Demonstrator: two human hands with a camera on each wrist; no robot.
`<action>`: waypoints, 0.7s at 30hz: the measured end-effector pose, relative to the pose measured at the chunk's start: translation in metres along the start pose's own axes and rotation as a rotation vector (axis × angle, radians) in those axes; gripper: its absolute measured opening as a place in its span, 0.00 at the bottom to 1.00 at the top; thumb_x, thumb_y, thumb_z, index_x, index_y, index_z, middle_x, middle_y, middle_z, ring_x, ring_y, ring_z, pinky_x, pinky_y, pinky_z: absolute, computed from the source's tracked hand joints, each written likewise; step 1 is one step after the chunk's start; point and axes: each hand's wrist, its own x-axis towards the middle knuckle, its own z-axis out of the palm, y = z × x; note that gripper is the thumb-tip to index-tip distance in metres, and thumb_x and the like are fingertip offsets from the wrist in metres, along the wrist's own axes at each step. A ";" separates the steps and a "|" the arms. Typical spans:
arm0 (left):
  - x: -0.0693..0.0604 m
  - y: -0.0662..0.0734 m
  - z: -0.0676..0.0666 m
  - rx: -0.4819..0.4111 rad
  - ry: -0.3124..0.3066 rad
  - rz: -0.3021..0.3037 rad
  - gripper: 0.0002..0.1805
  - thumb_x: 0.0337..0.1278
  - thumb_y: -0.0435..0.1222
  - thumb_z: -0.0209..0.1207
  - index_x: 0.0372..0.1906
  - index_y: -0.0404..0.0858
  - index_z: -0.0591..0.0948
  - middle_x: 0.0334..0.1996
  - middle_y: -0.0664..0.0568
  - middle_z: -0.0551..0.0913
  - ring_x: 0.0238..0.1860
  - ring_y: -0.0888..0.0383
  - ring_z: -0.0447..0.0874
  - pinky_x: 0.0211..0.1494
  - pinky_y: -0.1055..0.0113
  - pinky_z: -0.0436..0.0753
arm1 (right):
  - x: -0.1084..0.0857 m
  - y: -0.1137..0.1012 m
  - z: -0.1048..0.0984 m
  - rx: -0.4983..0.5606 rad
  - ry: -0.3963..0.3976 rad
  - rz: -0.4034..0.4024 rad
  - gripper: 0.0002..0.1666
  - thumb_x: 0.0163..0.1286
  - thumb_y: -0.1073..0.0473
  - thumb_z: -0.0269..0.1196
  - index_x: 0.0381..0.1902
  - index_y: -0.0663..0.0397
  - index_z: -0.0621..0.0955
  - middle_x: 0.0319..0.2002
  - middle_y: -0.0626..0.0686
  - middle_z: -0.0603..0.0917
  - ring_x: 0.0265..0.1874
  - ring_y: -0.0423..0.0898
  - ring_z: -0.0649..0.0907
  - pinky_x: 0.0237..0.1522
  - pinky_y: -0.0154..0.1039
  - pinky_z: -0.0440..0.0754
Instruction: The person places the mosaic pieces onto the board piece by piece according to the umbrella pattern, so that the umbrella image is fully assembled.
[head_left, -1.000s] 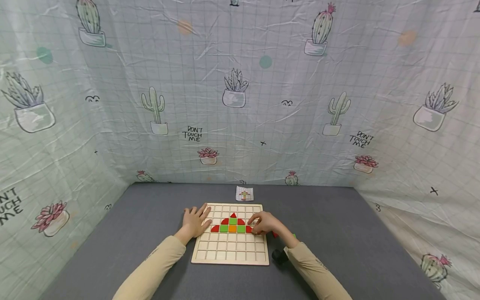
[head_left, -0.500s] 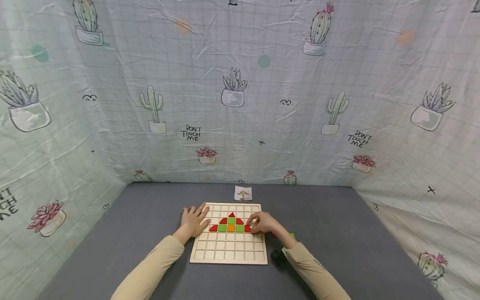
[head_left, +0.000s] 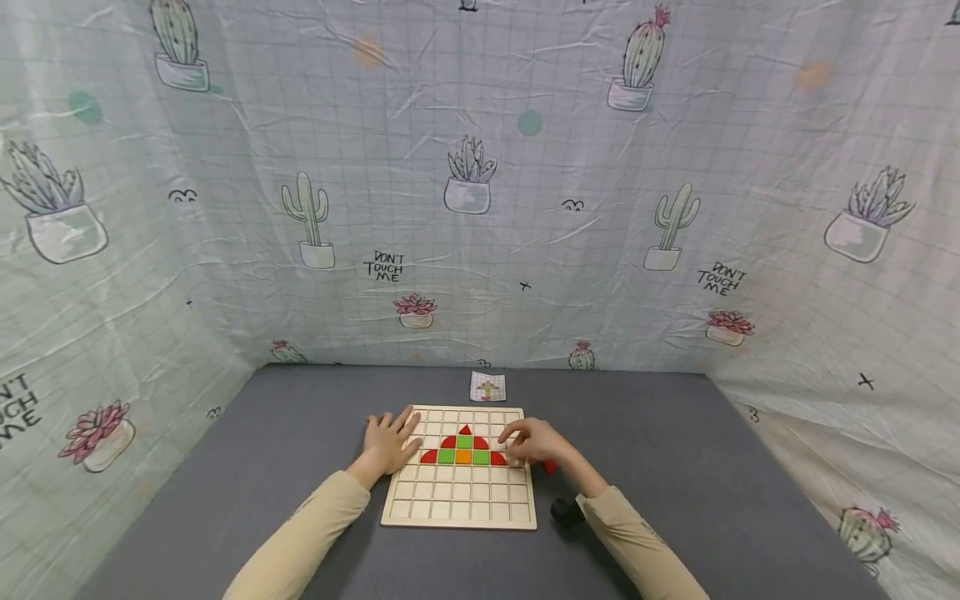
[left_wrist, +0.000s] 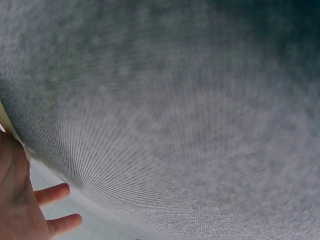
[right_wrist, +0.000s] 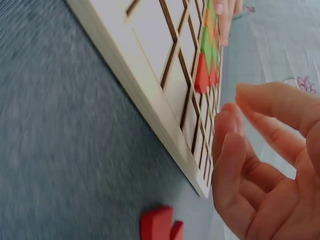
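Note:
A wooden grid board [head_left: 457, 512] lies on the table. Red, green and orange pieces form a stepped shape in its cells, with a red triangle [head_left: 466, 430] on top and an orange square [head_left: 463, 457] low in the middle. The left hand [head_left: 386, 443] rests with spread fingers on the board's left edge. Over the right edge hovers the right hand [head_left: 534, 442], fingers loosely bent and holding nothing. Just left of it, a red rounded piece [head_left: 498, 458] sits at the row's right end. In the right wrist view, thumb and fingertips stand apart.
Loose red pieces [right_wrist: 156, 223] lie on the table beside the board, partly behind the right wrist in the head view. A black object [head_left: 566, 511] is near the right sleeve. Behind the board lies a small pattern card [head_left: 487, 386]. Printed cloth hangs around the table.
The right hand has let go of the red rounded piece and drawn slightly right. A green piece by the right forearm is now hidden. The left hand stays on the board.

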 end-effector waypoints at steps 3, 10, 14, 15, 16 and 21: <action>0.001 0.000 0.000 0.008 0.001 -0.001 0.30 0.63 0.55 0.39 0.66 0.47 0.61 0.67 0.53 0.60 0.57 0.44 0.65 0.54 0.42 0.65 | -0.005 0.001 -0.007 0.001 -0.005 -0.035 0.13 0.59 0.64 0.60 0.43 0.61 0.80 0.29 0.61 0.83 0.23 0.58 0.79 0.24 0.45 0.78; 0.002 -0.001 0.002 0.011 0.001 0.000 0.30 0.63 0.55 0.39 0.66 0.47 0.60 0.67 0.52 0.59 0.58 0.44 0.65 0.55 0.43 0.64 | -0.018 0.006 -0.021 -0.034 0.009 -0.063 0.13 0.60 0.65 0.58 0.43 0.62 0.79 0.28 0.62 0.80 0.21 0.48 0.77 0.24 0.41 0.77; 0.001 -0.001 0.003 0.005 0.006 0.004 0.30 0.63 0.55 0.39 0.66 0.47 0.61 0.67 0.52 0.59 0.57 0.44 0.65 0.54 0.42 0.65 | -0.025 0.012 -0.029 -0.020 0.011 -0.052 0.14 0.61 0.64 0.58 0.45 0.63 0.78 0.30 0.63 0.81 0.22 0.46 0.77 0.25 0.44 0.77; 0.001 -0.002 0.003 0.010 0.006 0.003 0.30 0.63 0.55 0.39 0.66 0.47 0.61 0.67 0.53 0.60 0.57 0.44 0.66 0.54 0.42 0.65 | -0.027 0.014 -0.032 -0.025 0.014 -0.050 0.14 0.62 0.64 0.57 0.45 0.63 0.78 0.30 0.63 0.81 0.23 0.46 0.77 0.25 0.44 0.77; 0.001 -0.002 0.003 0.014 0.008 0.002 0.30 0.62 0.56 0.39 0.66 0.48 0.61 0.66 0.53 0.60 0.57 0.44 0.66 0.54 0.43 0.65 | -0.028 0.016 -0.034 -0.026 0.016 -0.047 0.14 0.62 0.63 0.58 0.45 0.63 0.78 0.30 0.62 0.81 0.23 0.47 0.77 0.25 0.44 0.77; 0.006 -0.003 0.005 0.013 -0.032 -0.013 0.30 0.62 0.56 0.40 0.66 0.48 0.60 0.67 0.54 0.59 0.58 0.44 0.65 0.54 0.41 0.64 | -0.035 0.026 -0.044 -0.070 0.028 -0.055 0.14 0.62 0.63 0.58 0.45 0.63 0.78 0.30 0.60 0.82 0.21 0.43 0.76 0.22 0.37 0.75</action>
